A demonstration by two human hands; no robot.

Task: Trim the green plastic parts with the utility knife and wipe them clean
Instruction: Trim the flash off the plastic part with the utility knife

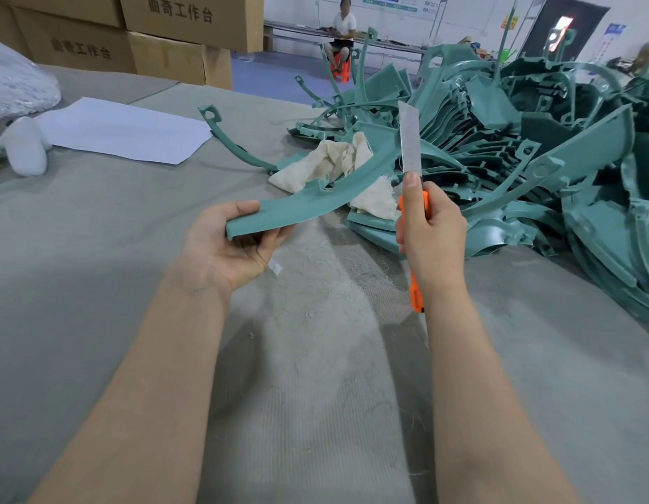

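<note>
Closely seen, the left hand [235, 245] has its thumb on top of the near end of a curved green part [315, 201] and its fingers [275, 238] curled beneath, so that end is pinched between them. The right hand [432, 231] is wrapped round the orange handle of the utility knife [410, 147], thumb laid up against the base of the long blade, which points up and away. The blade stands just beside the part's outer edge (whether it touches I cannot tell). The part arches off to the right above the grey table [97, 267], whose near surface between the forearms lies open, dusted with fine shavings. Under the part's far end lies a crumpled cream cloth [326, 161], and close behind the blade a big tangled pile of green parts [534, 147] crowds the right side. A loose curved strip [228, 140] lies left of the cloth. Farther left are a white paper sheet [126, 130] and a white bottle-like thing [24, 147], with cardboard boxes [163, 30] stacked behind. A seated person [343, 30] is far back.
</note>
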